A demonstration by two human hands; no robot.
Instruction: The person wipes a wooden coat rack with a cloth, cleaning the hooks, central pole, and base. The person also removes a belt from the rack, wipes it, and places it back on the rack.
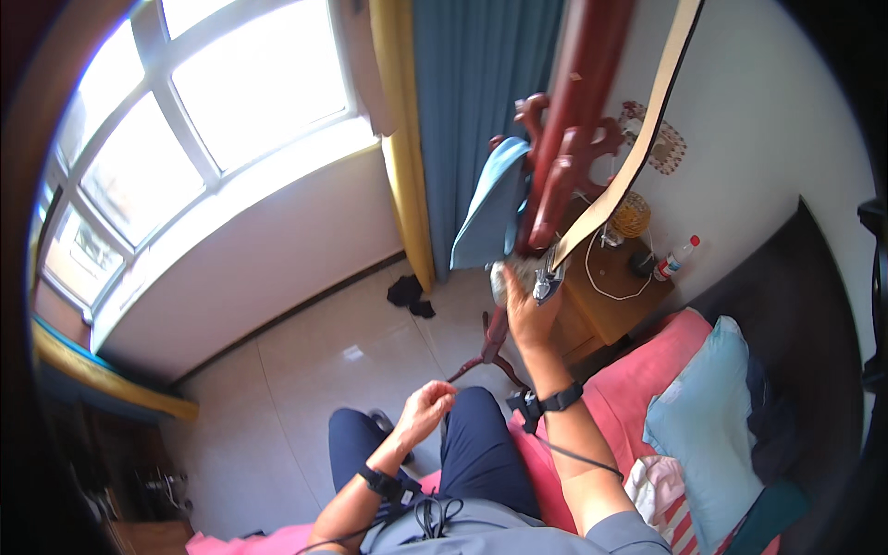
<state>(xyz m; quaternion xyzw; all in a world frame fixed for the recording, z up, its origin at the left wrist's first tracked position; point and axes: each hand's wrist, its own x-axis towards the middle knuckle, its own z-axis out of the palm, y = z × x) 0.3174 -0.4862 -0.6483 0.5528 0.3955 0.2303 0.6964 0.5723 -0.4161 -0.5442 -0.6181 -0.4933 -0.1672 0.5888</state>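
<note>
My right hand (533,312) is raised in front of a dark red wooden coat stand (555,166). It grips the buckle end of a leather belt (614,198), whose tan inner face shows. The silver buckle (547,283) lies at the fingers, and the strap curves up past the stand to the top edge. A pale rounded object (498,283) shows beside the thumb; what it is, I cannot tell. Over my lap is my left hand (424,411), its fingers curled together with nothing visible in them. A light blue cloth (489,208) hangs from a peg of the stand.
Right of the stand, a wooden nightstand (586,298) carries a red-capped bottle (676,259), a woven ball lamp (630,215) and a white cable. A bed with pink bedding (624,368) and a blue pillow (707,430) is at right. Black cloth (409,295) lies on the floor.
</note>
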